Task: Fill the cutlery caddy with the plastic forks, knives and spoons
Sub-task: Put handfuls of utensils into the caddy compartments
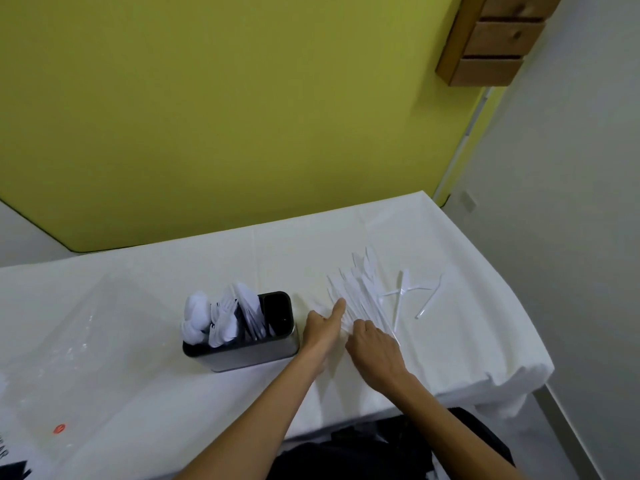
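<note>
A dark cutlery caddy [242,356] with a metal lower band stands on the white table [138,375]. White plastic spoons [195,318], forks [223,320] and knives [251,311] stand in its left compartments; the right compartment [277,310] looks empty. A fanned pile of white plastic knives [360,292] lies to its right. My left hand [323,327] rests at the pile's left edge, forefinger stretched out onto it. My right hand [372,344] lies over the pile's near ends with fingers curled down on them. A few loose pieces [405,294] lie further right.
A clear plastic bag [69,341] lies on the table at the left, with a printed package [14,462] at the bottom left corner. The table's right edge drops off near the grey wall. A yellow-green wall panel stands behind. A wooden drawer unit [495,39] hangs at upper right.
</note>
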The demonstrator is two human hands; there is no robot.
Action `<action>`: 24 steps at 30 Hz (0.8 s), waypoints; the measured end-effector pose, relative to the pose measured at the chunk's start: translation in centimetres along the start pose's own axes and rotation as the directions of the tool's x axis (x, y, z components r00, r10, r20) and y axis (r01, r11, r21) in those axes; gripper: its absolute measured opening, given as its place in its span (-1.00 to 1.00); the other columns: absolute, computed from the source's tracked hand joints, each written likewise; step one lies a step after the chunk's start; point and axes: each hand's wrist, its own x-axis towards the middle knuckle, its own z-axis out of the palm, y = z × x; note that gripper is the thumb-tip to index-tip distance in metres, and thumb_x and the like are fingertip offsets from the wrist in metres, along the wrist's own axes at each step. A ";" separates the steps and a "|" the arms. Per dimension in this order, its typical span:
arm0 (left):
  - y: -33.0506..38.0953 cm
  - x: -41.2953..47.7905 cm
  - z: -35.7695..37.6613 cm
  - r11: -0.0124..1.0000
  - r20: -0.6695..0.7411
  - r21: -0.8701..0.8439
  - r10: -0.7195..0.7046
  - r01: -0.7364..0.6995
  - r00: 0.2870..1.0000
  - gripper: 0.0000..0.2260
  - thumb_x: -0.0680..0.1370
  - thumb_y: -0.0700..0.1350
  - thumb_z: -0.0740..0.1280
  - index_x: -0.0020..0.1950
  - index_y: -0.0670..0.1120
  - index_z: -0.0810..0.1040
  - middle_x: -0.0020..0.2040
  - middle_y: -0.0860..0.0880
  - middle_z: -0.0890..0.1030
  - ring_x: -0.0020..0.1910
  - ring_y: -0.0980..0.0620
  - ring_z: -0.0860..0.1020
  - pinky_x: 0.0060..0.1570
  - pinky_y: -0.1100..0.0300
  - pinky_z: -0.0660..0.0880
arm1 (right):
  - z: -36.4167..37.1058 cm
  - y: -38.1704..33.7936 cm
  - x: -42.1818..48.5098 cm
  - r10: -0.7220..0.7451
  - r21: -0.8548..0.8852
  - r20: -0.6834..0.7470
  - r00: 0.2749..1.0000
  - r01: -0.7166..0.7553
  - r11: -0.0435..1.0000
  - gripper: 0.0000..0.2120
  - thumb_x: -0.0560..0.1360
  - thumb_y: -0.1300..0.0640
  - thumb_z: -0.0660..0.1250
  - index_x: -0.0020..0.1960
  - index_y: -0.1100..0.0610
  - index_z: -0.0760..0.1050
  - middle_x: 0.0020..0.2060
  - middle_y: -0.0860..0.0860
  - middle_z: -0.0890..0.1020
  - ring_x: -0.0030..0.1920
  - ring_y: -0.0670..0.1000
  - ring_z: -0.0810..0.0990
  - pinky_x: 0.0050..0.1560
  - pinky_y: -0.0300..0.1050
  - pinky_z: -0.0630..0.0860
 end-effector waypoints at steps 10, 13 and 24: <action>1.0 2.7 0.8 0.917 -0.162 -0.399 -0.079 0.008 0.984 -0.79 0.68 -0.10 0.15 0.22 -0.22 0.37 -0.30 -0.07 0.38 -0.50 0.03 0.27 -0.53 0.23 0.30 | -1.2 2.0 0.3 0.093 0.415 -0.044 0.995 -0.067 0.907 -0.65 0.65 -0.15 0.06 0.17 0.06 0.48 0.04 -0.01 0.54 0.04 0.04 0.56 -0.01 -0.01 0.50; 0.5 2.8 0.6 0.962 -0.158 -0.273 -0.056 0.011 0.986 -0.67 0.67 -0.01 0.18 0.28 -0.24 0.36 -0.30 -0.08 0.34 -0.50 0.01 0.24 -0.49 0.21 0.28 | -0.6 2.4 1.2 0.265 0.326 -0.009 0.964 -0.248 0.912 -0.62 0.59 -0.14 0.22 0.25 0.12 0.41 0.13 0.04 0.50 0.09 0.09 0.56 -0.07 -0.09 0.46; -0.8 3.0 0.2 0.999 -0.098 -0.028 -0.041 0.038 0.994 -0.40 0.59 0.22 0.24 0.46 -0.17 0.32 0.28 -0.30 0.56 0.20 -0.29 0.58 0.02 0.02 0.53 | -0.5 -1.4 2.6 0.271 -0.007 0.153 0.950 -0.273 0.962 -0.82 0.49 0.21 0.20 -0.26 0.13 0.26 -0.46 -0.03 0.35 -0.50 -0.04 0.32 -0.44 -0.19 0.21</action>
